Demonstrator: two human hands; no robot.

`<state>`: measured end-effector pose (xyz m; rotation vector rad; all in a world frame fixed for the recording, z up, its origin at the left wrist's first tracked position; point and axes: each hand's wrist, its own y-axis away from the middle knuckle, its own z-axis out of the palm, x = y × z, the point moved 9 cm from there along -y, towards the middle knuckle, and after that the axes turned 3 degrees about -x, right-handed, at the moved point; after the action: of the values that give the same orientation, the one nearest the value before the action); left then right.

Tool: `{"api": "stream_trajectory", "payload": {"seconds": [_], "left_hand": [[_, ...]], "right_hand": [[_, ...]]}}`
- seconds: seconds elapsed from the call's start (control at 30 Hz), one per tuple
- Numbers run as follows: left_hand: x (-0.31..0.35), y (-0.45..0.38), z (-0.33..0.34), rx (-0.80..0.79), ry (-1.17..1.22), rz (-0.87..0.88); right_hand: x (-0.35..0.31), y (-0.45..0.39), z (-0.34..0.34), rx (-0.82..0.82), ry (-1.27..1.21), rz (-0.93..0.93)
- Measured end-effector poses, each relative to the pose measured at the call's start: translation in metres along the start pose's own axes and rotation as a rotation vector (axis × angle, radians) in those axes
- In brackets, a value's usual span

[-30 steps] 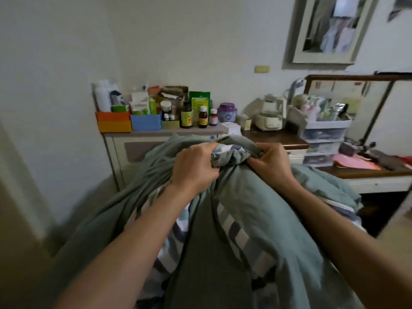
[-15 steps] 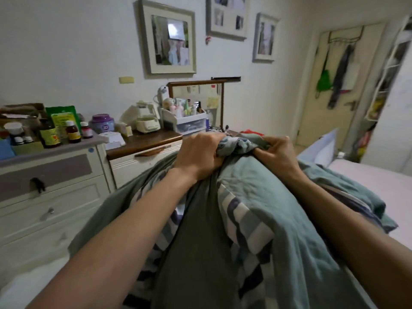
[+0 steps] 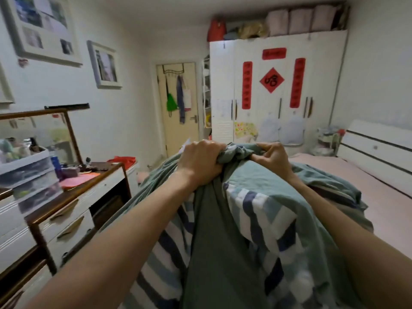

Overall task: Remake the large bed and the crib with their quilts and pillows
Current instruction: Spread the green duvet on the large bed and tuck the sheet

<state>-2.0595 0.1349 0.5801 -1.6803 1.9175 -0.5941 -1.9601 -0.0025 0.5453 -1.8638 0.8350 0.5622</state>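
Both hands [image 3: 236,160] outstretched, fists bunching quilt [image 3: 256,197]

A: What colours is the quilt [image 3: 256,192]?
B: Sage green on one face; white, navy and pale-blue stripes on the other.
A: The mattress [image 3: 365,188]?
B: Plain pink.
A: The wardrobe [image 3: 225,85]?
B: White, with red banners [image 3: 247,85].

Head camera looks forward (slightly down), close over outstretched arms.
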Motion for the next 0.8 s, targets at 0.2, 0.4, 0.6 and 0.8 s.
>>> {"api": "stream_trajectory", "payload": {"seconds": [0.2, 0.4, 0.6, 0.8], "left_hand": [[0.007, -0.033, 0.001, 0.012, 0.075, 0.112], [0.017, -0.071, 0.022, 0.032, 0.172, 0.216], [0.038, -0.128, 0.085, 0.038, 0.236, 0.285], [0.057, -0.206, 0.183, 0.002, 0.296, 0.308]], "right_hand": [[-0.005, -0.006, -0.028, 0.099, 0.073, 0.036], [-0.003, -0.015, -0.056, 0.210, 0.181, 0.020], [0.044, -0.043, -0.086, 0.278, 0.319, 0.037], [0.149, -0.113, -0.107, 0.291, 0.434, 0.100]]}}
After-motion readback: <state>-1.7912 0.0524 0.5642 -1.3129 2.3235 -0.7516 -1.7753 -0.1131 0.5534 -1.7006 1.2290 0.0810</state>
